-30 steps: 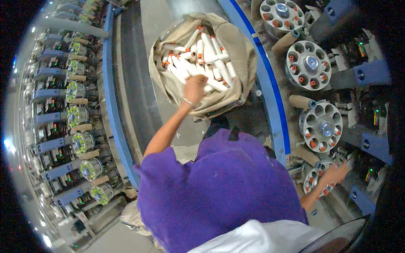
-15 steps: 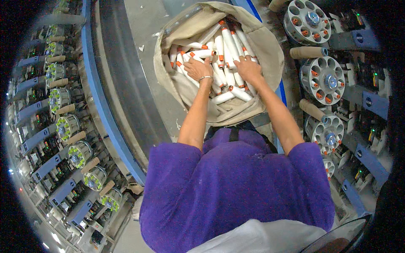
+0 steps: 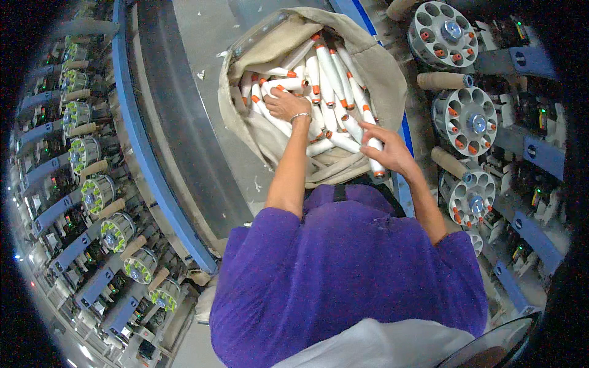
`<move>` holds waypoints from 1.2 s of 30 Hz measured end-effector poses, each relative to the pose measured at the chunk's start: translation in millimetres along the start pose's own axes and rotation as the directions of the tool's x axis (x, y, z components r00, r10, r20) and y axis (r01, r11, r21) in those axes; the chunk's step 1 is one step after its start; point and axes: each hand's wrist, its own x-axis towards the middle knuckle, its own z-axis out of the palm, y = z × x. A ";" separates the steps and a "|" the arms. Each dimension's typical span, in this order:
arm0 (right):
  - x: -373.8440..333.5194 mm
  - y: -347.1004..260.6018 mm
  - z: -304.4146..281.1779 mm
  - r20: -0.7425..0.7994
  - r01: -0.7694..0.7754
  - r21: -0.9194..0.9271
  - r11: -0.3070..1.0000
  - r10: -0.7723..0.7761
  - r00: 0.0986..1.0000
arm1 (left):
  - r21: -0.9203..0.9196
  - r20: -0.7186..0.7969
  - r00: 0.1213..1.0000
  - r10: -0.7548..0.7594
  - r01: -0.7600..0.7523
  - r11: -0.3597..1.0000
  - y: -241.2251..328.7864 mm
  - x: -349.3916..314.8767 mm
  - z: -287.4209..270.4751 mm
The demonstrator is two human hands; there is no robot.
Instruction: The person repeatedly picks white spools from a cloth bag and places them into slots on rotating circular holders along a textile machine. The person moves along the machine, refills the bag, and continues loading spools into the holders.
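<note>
A beige canvas bag stands open before me, heaped with white yarn bobbins that have orange ends. Deep in its left side, my left hand is curled over a yarn bobbin; its palm side and part of the grip are hidden. My right hand is at the near right rim, with thumb and fingers closed around another bobbin, whose dark end points toward me. One more bobbin slants by the right fingertips, and I cannot tell whether they touch it.
Close on the right is a machine row with round grey bobbin magazines and brown cones. On the left, past a blue rail, another machine row carries green-and-grey magazines. A dark belt-like strip runs beside the bag.
My right hand has drawn back toward me and to the right, out of the pile, with a bobbin in it. My left hand has shifted slightly nearer, its fingers more curled.
</note>
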 end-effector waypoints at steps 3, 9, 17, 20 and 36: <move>-20.3 9.4 -14.2 -0.044 -0.040 0.756 0.654 0.112 0.993 | -0.164 0.117 0.993 0.024 -0.004 0.987 -7.3 -9.6 0.4; -52.6 66.5 -45.8 -0.235 0.255 0.966 -0.044 0.264 0.936 | -0.699 0.681 0.708 0.188 0.552 0.455 -16.3 -12.8 -52.9; -99.5 95.5 -44.7 -0.139 0.096 0.910 -0.404 -0.079 0.987 | -0.707 0.542 -0.052 0.839 0.511 0.488 82.1 -93.4 -138.8; -132.4 98.9 -42.7 0.061 -0.058 0.973 0.224 -0.009 0.998 | -0.869 0.458 -0.256 0.851 0.071 0.489 120.1 -153.5 -147.5; -419.5 207.6 -6.5 -0.771 0.918 0.309 -0.248 0.500 0.395 | -0.598 0.669 -0.250 0.700 0.378 0.707 157.4 -405.0 -81.7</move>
